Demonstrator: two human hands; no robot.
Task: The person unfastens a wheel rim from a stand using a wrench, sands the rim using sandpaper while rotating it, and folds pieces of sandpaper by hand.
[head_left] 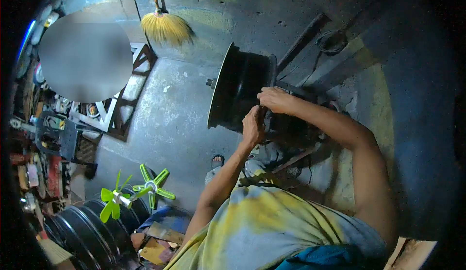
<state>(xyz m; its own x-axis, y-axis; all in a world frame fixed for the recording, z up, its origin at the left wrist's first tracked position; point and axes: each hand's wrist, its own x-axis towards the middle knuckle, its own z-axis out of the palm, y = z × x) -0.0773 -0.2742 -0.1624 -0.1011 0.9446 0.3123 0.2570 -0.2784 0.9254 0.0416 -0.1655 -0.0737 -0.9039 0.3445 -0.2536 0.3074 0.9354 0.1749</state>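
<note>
A black wheel rim (242, 83) is mounted on its side in the centre, its wide edge facing left and a bolt end (211, 83) sticking out beyond that edge. At the rim's near side, my left hand (253, 125) is closed, thumb side up, around something dark that I cannot make out. Just above and to the right, my right hand (274, 99) has its fingers curled together at the rim's inner edge. The two hands are close to each other. What lies between the fingers is too dark and small to tell.
Stacked black rims (90, 231) stand at the lower left, with green star-shaped pieces (152, 187) on or near them. A yellow broom (166, 27) hangs at the top. A dark chair (63, 136) and clutter line the left. A coiled cable (332, 42) is upper right.
</note>
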